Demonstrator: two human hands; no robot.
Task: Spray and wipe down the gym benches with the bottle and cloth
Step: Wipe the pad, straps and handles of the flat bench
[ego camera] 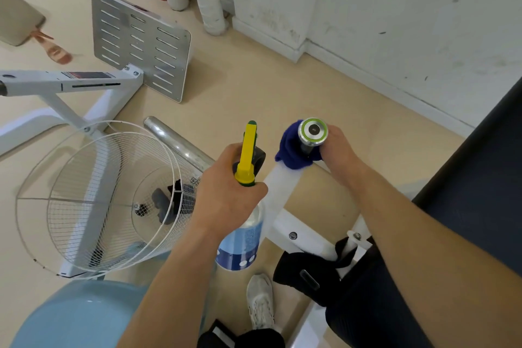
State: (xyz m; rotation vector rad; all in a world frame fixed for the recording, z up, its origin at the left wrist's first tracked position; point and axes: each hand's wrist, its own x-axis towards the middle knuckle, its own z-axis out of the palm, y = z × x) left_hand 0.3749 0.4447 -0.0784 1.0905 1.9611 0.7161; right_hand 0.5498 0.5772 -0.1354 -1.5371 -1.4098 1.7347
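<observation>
Fingers of your right hand (339, 147) clenched the cloth (289, 147) around the handle (313, 130); your left hand (226, 195) gripped the bottle (241, 237) just left of the handle. Judged progress: handle wiping was under way; the pad (485, 164), right of the handle, was probably pending.

Single head view, wide-angle, looking steeply down, close over both forearms and floor (254, 87)
</observation>
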